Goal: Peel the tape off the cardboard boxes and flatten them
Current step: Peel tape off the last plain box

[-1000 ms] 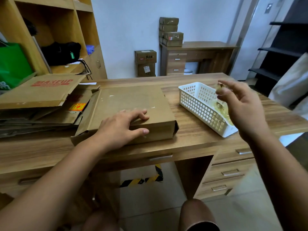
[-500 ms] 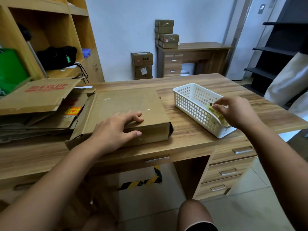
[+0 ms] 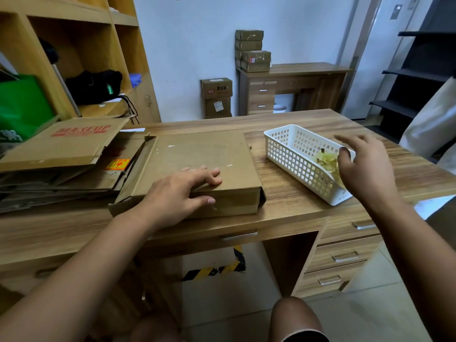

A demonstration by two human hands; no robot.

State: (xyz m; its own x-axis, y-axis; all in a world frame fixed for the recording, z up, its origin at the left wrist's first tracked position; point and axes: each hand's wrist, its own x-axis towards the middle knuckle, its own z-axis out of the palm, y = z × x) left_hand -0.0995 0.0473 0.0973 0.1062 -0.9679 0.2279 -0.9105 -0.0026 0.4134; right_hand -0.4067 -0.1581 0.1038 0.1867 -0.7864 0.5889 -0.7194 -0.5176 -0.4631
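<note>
Cardboard is looking light yet stiff; we are judging the box (image 3: 197,161) on the desk (image 3: 296,203) best gripped by its open end flaps. We are pressing our left hand (image 3: 177,193) flat on it, while our right hand (image 3: 365,169) is hovering open, empty, over the basket (image 3: 278,134).

Showing as matt, scuffed brown cardboard in the box (image 3: 197,156) and the flattened pile (image 3: 61,146) beside it. Gleaming faintly along the smooth wood-grain desk (image 3: 291,201). Appearing as smooth white plastic lattice in the basket (image 3: 296,164), holding crumpled glossy yellowish tape (image 3: 325,161). Shining as brushed metal on the drawer handles (image 3: 345,257).
</note>
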